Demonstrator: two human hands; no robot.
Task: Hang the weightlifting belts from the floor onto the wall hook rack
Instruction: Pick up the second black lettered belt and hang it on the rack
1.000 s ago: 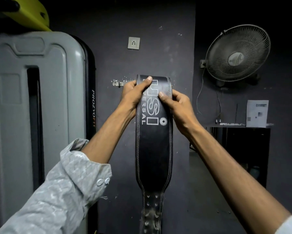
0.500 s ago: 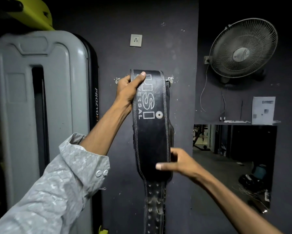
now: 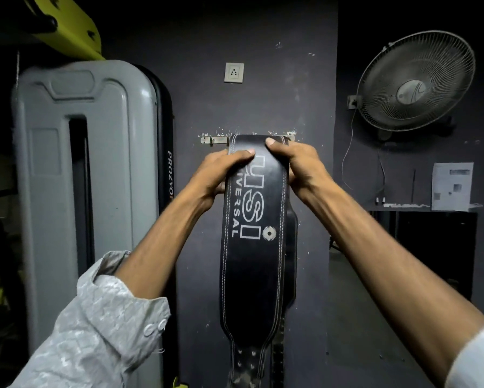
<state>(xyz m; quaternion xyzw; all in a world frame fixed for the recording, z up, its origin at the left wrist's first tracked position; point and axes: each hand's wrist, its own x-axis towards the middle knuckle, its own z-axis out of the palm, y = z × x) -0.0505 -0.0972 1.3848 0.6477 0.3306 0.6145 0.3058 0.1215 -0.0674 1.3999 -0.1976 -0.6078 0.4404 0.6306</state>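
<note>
A black leather weightlifting belt [image 3: 252, 275] with white "USI UNIVERSAL" lettering hangs folded over the metal wall hook rack [image 3: 214, 140] on the dark wall. Its punched strap end reaches down past the bottom of the view. My left hand [image 3: 221, 170] grips the belt's left edge near the top, thumb on the front. My right hand [image 3: 296, 163] grips the right edge at the same height, thumb pressed on the fold. Behind the belt's right edge a second dark layer [image 3: 291, 247] shows; I cannot tell whether it is another belt.
A tall grey machine shroud [image 3: 81, 191] stands close on the left, with a yellow frame part [image 3: 67, 23] above it. A wall socket [image 3: 234, 72] sits above the rack. A wall fan [image 3: 414, 82] and a paper notice [image 3: 452, 186] are on the right, above a dark opening.
My right hand has come up from the belt's lower part to the top right edge. My left hand has stayed at the top left.
</note>
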